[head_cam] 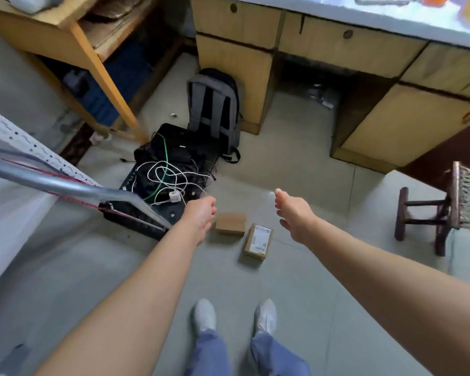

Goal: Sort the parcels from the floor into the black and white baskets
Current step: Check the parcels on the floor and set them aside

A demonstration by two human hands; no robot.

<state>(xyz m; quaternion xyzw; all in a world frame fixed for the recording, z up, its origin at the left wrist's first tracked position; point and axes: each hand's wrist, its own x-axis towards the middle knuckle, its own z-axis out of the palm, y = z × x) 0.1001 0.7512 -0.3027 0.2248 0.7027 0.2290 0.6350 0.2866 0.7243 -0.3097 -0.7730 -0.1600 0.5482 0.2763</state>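
Lying on the floor (296, 158), a labelled parcel (258, 241) and, just beyond it, a plain parcel (230, 223) are noted. The right hand (291, 210) is held spread, empty. On the left hand (201, 210), fingers are curled out of sight; grip cannot be told. A black basket (136, 221) with cables (163, 172) is seen beyond.

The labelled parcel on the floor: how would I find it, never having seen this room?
Start at the wooden desk and look down the tiled floor toward the person's shoes. Two small cardboard parcels lie there; the labelled parcel is the right one, bearing a white printed sticker, while the plain parcel is bare brown.
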